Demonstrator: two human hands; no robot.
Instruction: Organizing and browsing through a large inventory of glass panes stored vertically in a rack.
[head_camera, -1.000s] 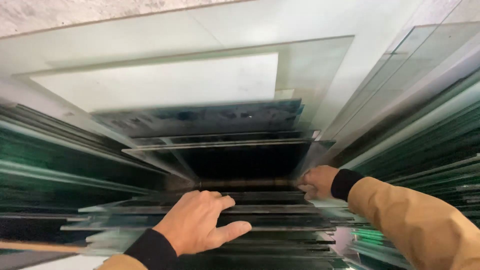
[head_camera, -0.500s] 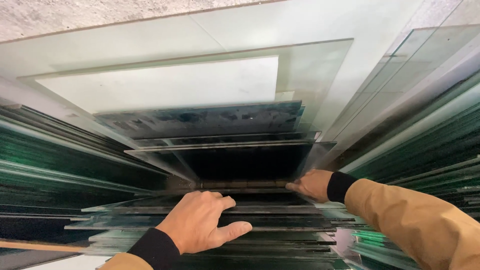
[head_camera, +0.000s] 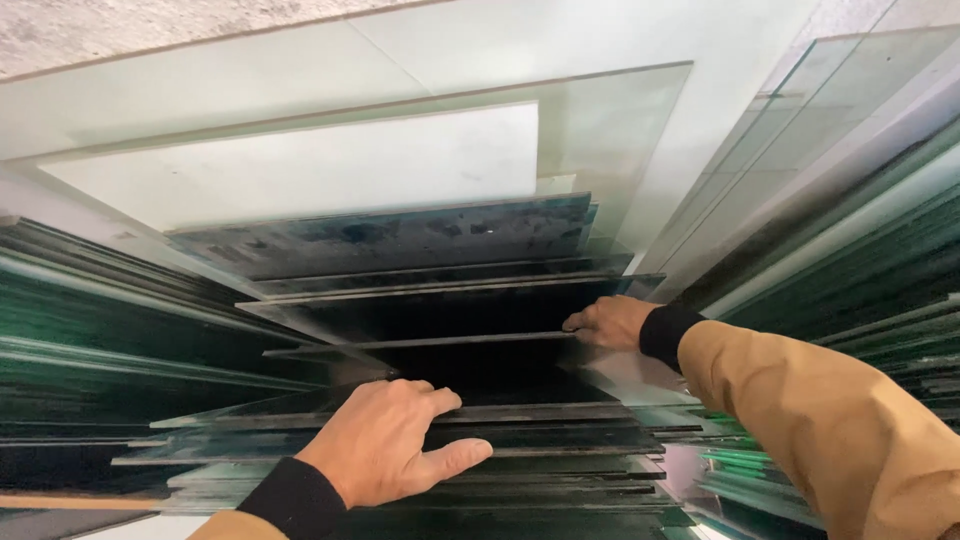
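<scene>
Resting L hand (head_camera: 385, 440) flat, fingers spread, on top edges of upright glass sheets (head_camera: 420, 415) | thin sheet (head_camera: 450, 342) just behind them | R hand (head_camera: 612, 322) at thin sheet's R end, fingers curled; grasp unclear.

Upright glass sheets (head_camera: 420, 240) are standing on edge, packed face to face in a row, their greenish top edges stepping at different heights. One thin dark pane (head_camera: 450, 342) is sitting apart from its neighbours, a dark gap showing in front of it.
</scene>
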